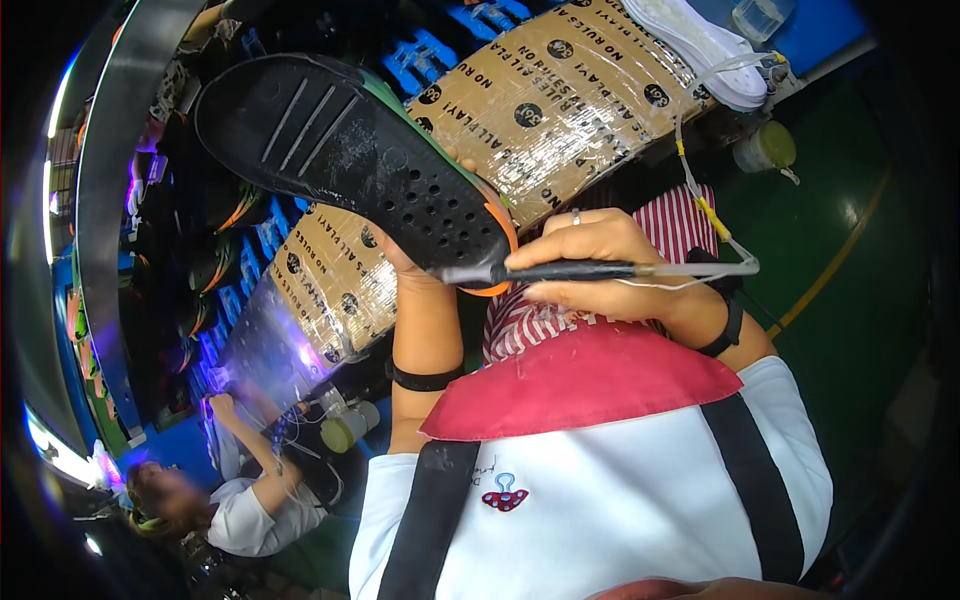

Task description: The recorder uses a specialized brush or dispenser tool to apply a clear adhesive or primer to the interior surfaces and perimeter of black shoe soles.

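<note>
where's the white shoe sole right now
In the head view it lies at the top right: the white shoe sole rests on the far end of the taped cardboard sheet, beyond the right hand.

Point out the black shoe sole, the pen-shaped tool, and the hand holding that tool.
shoe sole (pixel 350 150), head view, on its black underside.
pen-shaped tool (pixel 570 270), head view, on the middle of its dark handle.
right hand (pixel 600 262), head view, on its knuckles.

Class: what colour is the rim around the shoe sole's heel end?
Orange rim, clearest in the head view.
</note>
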